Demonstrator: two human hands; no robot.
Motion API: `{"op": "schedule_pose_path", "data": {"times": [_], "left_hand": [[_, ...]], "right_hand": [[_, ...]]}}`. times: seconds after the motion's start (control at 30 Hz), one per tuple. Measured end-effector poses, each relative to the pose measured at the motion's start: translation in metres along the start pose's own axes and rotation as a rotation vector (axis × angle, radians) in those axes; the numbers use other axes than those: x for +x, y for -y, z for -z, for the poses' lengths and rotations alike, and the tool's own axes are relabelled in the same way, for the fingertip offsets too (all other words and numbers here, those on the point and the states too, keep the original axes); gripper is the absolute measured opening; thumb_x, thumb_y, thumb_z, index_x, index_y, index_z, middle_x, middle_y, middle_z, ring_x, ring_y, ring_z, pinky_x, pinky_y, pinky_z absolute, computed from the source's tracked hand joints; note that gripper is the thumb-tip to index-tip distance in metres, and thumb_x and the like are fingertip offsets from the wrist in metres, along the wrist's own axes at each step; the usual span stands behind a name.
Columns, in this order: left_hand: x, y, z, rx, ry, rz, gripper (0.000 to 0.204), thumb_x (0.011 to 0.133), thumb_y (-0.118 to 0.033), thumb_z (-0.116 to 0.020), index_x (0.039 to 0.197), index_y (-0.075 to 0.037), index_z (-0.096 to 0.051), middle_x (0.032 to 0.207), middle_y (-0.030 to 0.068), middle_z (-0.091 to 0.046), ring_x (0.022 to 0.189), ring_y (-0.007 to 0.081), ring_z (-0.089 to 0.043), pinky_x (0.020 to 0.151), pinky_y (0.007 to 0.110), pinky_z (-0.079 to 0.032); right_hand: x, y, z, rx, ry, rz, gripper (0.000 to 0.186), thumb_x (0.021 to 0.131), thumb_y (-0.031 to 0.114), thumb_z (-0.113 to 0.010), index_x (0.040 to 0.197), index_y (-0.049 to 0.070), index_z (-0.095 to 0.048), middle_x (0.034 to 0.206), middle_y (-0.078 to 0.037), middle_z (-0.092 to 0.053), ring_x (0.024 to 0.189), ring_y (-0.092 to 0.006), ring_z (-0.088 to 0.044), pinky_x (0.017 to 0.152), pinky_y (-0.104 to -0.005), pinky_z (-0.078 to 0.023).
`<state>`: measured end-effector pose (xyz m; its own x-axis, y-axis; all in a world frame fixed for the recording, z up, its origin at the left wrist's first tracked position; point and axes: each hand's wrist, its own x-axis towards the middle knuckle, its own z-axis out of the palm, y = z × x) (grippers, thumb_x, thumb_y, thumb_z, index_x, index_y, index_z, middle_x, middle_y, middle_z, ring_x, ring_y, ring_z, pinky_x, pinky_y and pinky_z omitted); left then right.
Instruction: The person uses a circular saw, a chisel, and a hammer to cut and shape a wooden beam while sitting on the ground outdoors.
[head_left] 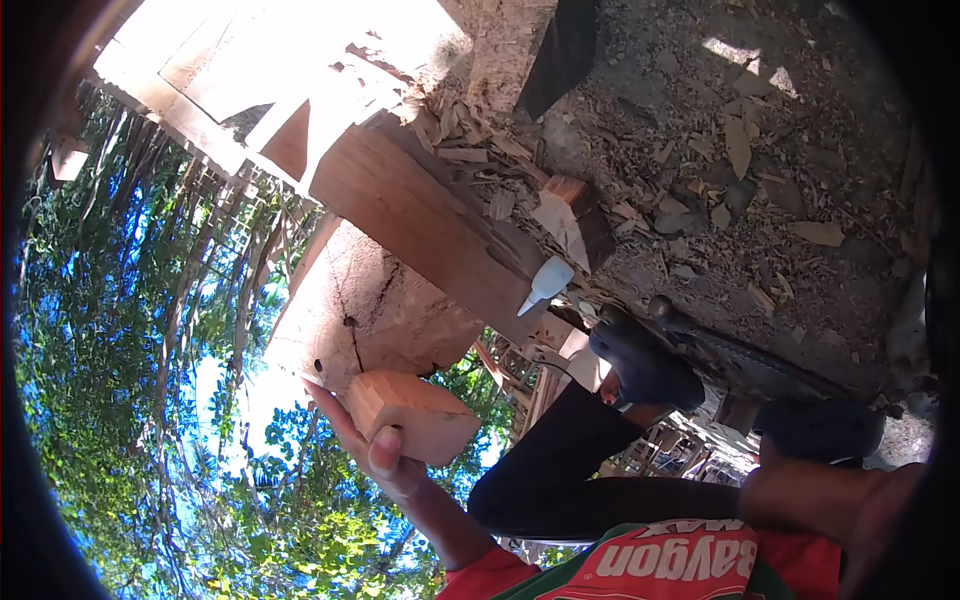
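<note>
My left hand [388,458] grips a pale carved wooden block [415,418] with faceted sides and a pointed end. The thumb presses on its near face, and the fingers lie along its left side, partly hidden behind it. Just beyond the block is the cracked, sawn face of a thick log [365,305]. My right arm [830,505] shows bare at the lower right, and no right hand can be made out. A small white squeeze bottle [548,280] with a pointed nozzle lies on the thick plank [420,215], right of the log.
A smaller cut wood block [572,215] sits among wood shavings [730,190] strewn over the ground. Sunlit boards [230,70] are at the upper left. A dark, long-handled tool [760,355] lies near my dark shoes [650,360]. Green foliage [110,400] fills the left.
</note>
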<state>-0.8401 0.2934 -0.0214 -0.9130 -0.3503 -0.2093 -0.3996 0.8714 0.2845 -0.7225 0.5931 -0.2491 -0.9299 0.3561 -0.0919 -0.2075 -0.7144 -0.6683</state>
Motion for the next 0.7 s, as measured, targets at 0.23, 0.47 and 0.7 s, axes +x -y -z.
{"op": "schedule_pose_path", "data": {"times": [0.23,0.47,0.7], "left_hand": [[0.0,-0.006,-0.008,0.005,0.047,0.001,0.132,0.06,-0.05,-0.079,0.156,0.005,-0.008,0.152,0.0265,-0.032,0.133,0.0345,-0.044,0.105,0.041,-0.042],[0.0,0.001,0.009,0.004,0.036,0.019,0.133,0.06,-0.051,-0.08,0.157,0.003,-0.008,0.152,0.0246,-0.032,0.134,0.0333,-0.043,0.106,0.041,-0.04],[0.004,-0.009,-0.009,-0.004,0.093,-0.017,0.132,0.06,-0.051,-0.08,0.157,0.003,-0.008,0.152,0.0237,-0.033,0.136,0.0335,-0.041,0.11,0.041,-0.035]], "right_hand": [[-0.001,0.005,-0.001,-0.037,0.012,0.028,0.02,0.081,0.01,-0.069,0.1,0.003,-0.069,0.072,-0.007,-0.068,0.061,-0.0161,-0.066,0.051,-0.0267,-0.05],[-0.007,-0.052,-0.061,0.057,-0.057,-0.224,0.017,0.077,0.007,-0.069,0.094,0.003,-0.071,0.071,-0.007,-0.068,0.059,-0.0177,-0.067,0.052,-0.028,-0.052],[-0.028,-0.106,-0.137,0.354,-0.058,-0.498,0.019,0.08,0.002,-0.064,0.098,-0.001,-0.067,0.082,-0.01,-0.071,0.072,-0.0152,-0.07,0.066,-0.0286,-0.055]]}}
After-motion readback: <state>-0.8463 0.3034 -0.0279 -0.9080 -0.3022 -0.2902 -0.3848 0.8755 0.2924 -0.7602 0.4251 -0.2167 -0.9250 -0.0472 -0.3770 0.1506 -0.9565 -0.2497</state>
